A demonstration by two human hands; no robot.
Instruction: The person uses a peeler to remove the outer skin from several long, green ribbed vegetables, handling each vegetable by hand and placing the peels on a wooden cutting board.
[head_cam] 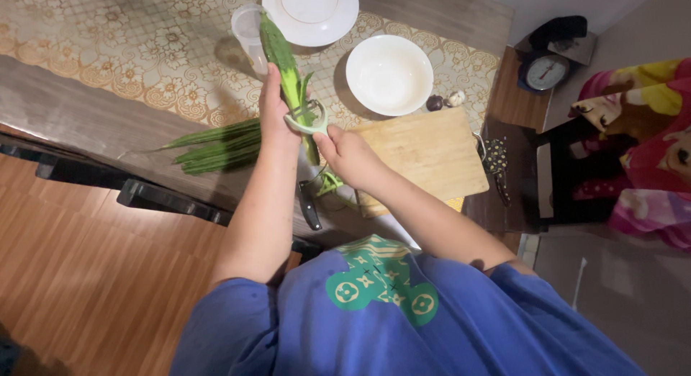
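Observation:
My left hand grips a long green ridged gourd around its middle, holding it up at a slant over the table. My right hand holds a pale green peeler with its blade against the gourd's lower part, where a strip of skin curls off. Green peelings lie below my hands by the wooden cutting board.
Several more ridged gourds lie on the table to the left. A white bowl, a white plate and a clear cup stand behind. A black-handled knife lies near the table edge. A scale sits far right.

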